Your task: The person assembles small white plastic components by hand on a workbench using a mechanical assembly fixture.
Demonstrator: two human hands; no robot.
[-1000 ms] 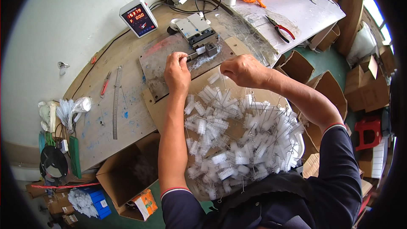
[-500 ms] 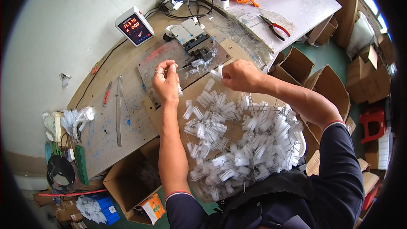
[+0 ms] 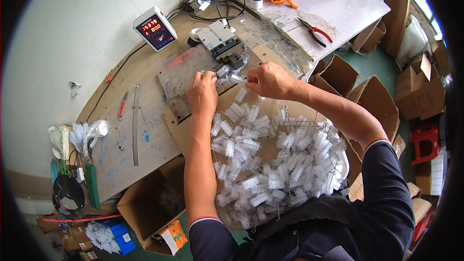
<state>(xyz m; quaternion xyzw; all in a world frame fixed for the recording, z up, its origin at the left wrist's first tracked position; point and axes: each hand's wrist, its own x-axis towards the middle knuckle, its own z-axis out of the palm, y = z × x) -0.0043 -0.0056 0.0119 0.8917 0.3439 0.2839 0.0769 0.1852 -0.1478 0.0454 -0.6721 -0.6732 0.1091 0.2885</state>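
My left hand (image 3: 203, 93) is closed at the left of a small clamping fixture (image 3: 232, 61), its fingertips pinched on the wire end of a small white bristle brush (image 3: 223, 71). That brush's bristles lie against the fixture's dark block. My right hand (image 3: 270, 81) is closed just right of the fixture, pinching a second white brush (image 3: 237, 78) that points left toward the block. Below both hands spreads a heap of white wire-stemmed brushes (image 3: 290, 164), many with looped ends. My palms and the inner fingers are hidden.
A lit digital counter (image 3: 155, 29) stands behind the metal plate (image 3: 176, 87). Red-handled pliers (image 3: 316, 33) lie on the right-hand table. At left are a steel ruler (image 3: 136, 125) and a red cutter (image 3: 123, 105). Open cardboard boxes (image 3: 374, 101) flank the bench.
My left hand has moved up and right, its fingers now at the wire end of the brush by the fixture. My right hand has shifted slightly left and up, its brush closer to the block.
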